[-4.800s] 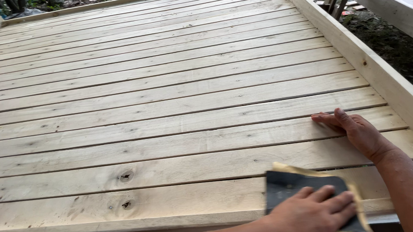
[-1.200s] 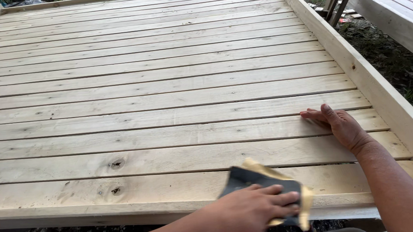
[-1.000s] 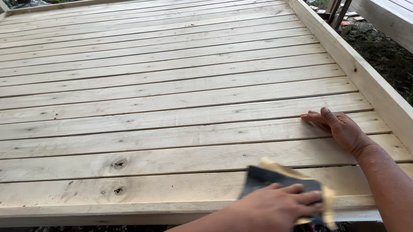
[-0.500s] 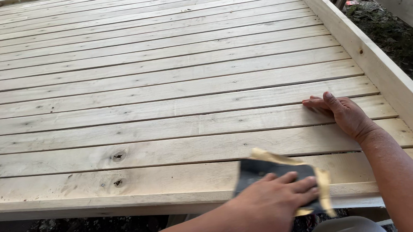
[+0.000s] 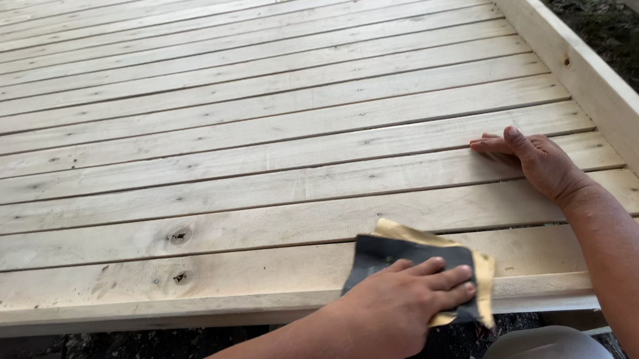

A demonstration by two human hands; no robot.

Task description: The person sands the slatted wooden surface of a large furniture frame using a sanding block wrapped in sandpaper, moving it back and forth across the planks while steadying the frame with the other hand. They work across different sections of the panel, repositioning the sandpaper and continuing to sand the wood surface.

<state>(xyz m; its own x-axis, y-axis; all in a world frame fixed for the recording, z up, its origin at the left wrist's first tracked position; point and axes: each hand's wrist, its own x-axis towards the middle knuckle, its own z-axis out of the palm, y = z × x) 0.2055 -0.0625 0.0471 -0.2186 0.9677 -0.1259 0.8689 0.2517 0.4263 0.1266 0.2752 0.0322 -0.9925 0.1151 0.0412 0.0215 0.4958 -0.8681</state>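
Observation:
My left hand [image 5: 400, 309] presses a folded sheet of sandpaper [image 5: 385, 254], dark on its grit side and tan on the back, onto the nearest plank of a pale wooden deck [image 5: 258, 161]. The fingers lie across the sheet, and its tan edge curls up at the right. Two planks further in and to the right, my right hand [image 5: 536, 163] rests flat, fingers spread and pointing left, holding nothing. My right forearm runs down to the lower right corner.
A raised side board [image 5: 598, 85] borders the deck on the right, with dark ground and debris [image 5: 624, 31] beyond it. Two knots [image 5: 179, 234] mark the near planks at left. Below the deck's front edge [image 5: 156, 312] lies dark ground.
My left hand has rubbed the sandpaper to the right along the front plank and then slightly back to the left. My right hand has stayed planted on the same plank.

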